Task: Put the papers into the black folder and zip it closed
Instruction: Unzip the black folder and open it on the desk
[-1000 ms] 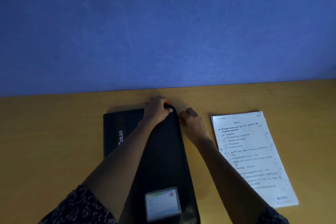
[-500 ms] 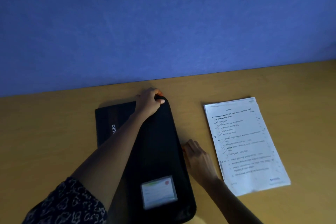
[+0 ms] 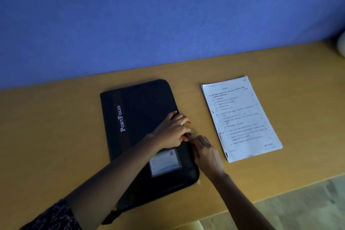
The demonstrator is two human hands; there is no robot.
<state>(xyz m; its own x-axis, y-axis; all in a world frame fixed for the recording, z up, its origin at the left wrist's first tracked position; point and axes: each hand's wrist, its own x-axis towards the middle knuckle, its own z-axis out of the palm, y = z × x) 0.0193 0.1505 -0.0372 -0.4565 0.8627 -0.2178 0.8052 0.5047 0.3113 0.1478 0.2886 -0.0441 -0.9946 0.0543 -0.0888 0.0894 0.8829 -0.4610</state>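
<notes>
The black folder [image 3: 141, 117], printed PORTFOLIO, lies shut and flat on the wooden table, with a card window near its lower right. My left hand [image 3: 172, 132] lies on its right side and the fingers curl over the right edge. Just below it, my right hand [image 3: 204, 152] pinches at that same edge where the zipper runs; the pull itself is hidden under the fingers. The papers [image 3: 240, 117], a printed white stack, lie flat to the right of the folder, apart from both hands.
The wooden table [image 3: 56, 136] meets a blue wall [image 3: 168, 15] at the back. Its front edge runs diagonally at lower right, with pale floor [image 3: 308, 205] beyond. A pale object [image 3: 341, 45] shows at the far right edge.
My left hand slid from the folder's top right corner down to the middle of its right edge. My right hand came down that edge, then closed in below the left hand.
</notes>
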